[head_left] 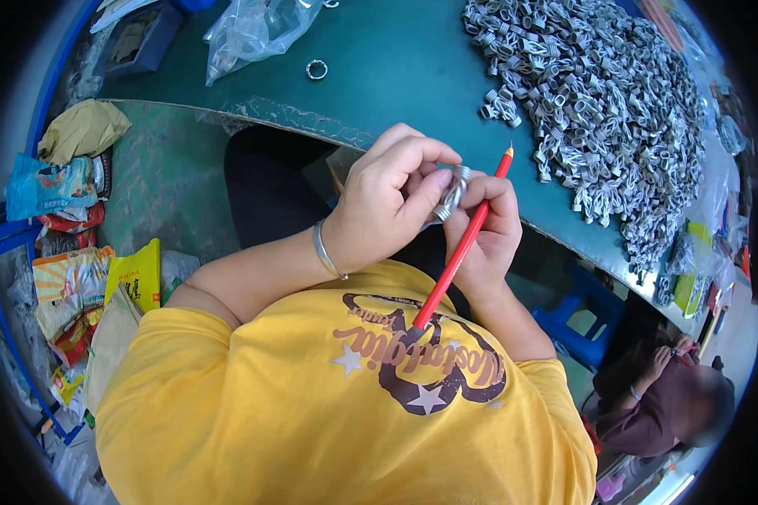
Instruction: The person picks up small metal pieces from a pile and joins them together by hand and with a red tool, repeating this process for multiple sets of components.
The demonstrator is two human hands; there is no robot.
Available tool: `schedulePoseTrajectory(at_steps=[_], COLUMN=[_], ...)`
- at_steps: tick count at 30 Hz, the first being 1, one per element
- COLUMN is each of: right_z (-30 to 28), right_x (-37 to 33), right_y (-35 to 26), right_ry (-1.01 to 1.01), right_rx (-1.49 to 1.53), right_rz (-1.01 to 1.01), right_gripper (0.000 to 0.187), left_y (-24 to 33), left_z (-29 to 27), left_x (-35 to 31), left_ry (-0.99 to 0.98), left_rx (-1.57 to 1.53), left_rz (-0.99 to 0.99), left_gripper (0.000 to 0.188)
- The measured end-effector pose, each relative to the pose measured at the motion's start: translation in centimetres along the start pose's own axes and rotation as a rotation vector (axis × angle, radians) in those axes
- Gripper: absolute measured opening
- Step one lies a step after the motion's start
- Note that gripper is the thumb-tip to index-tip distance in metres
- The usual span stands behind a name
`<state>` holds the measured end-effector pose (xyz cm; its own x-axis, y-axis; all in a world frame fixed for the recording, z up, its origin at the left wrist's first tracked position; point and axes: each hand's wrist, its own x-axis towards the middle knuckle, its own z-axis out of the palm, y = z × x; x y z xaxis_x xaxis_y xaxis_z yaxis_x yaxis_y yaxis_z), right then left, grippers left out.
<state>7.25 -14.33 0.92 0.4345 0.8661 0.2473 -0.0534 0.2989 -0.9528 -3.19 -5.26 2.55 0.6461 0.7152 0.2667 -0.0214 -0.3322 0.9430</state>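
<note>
Between the thumb and fingers of my left hand (386, 192) is a small silver metal ring piece (453, 195), with twisted or banded strands. My right hand (487, 244) is closed round a red pencil (456, 255), its sharpened tip pointing up and away from me. The right fingertips come up against the ring piece or very near it; whether they grip it too is hidden. Both hands are held before my chest, by the near edge of the green table (396, 63). A large heap of similar silver pieces (598, 101) covers the table's right side.
A lone silver ring (316, 70) lies on the table near a clear plastic bag (257, 38). A grey-blue bin (139, 42) stands far left. Bags and packets (76, 278) fill a blue-framed rack at left. A blue stool (583, 316) and another person (661, 404) are at right.
</note>
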Motion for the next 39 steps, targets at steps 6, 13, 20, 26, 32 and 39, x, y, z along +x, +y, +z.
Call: schedulePoseTrajectory(at_steps=[6, 13, 20, 26, 32, 39], right_z=[0.2, -1.0, -1.9, -1.4, -2.0, -2.3], right_x=[0.8, 1.6, 1.8, 1.1, 0.8, 0.7], right_y=[-1.1, -0.5, -1.7, -1.7, -0.3, 0.1], right_ry=[0.013, -0.047, -0.094, -0.036, 0.003, 0.040], right_rx=[-0.095, -0.466, 0.039, 0.169, 0.054, -0.245], right_rz=[0.069, -0.121, 0.217, 0.319, 0.075, -0.282], right_gripper=[0.017, 0.027, 0.012, 0.015, 0.016, 0.033], left_y=[-0.3, -0.8, -0.8, -0.8, -0.6, -0.4], left_z=[-0.2, -0.8, -1.6, -1.2, -1.0, -1.2], left_x=[0.8, 0.6, 0.7, 0.4, -0.3, -0.5], left_ry=[0.020, -0.028, -0.053, 0.031, 0.026, -0.029], left_rx=[0.063, -0.064, -0.716, -0.764, -0.530, -0.369], left_rz=[0.022, 0.067, -0.476, -0.449, -0.051, 0.040], left_gripper=[0.015, 0.013, 0.011, 0.008, 0.017, 0.021])
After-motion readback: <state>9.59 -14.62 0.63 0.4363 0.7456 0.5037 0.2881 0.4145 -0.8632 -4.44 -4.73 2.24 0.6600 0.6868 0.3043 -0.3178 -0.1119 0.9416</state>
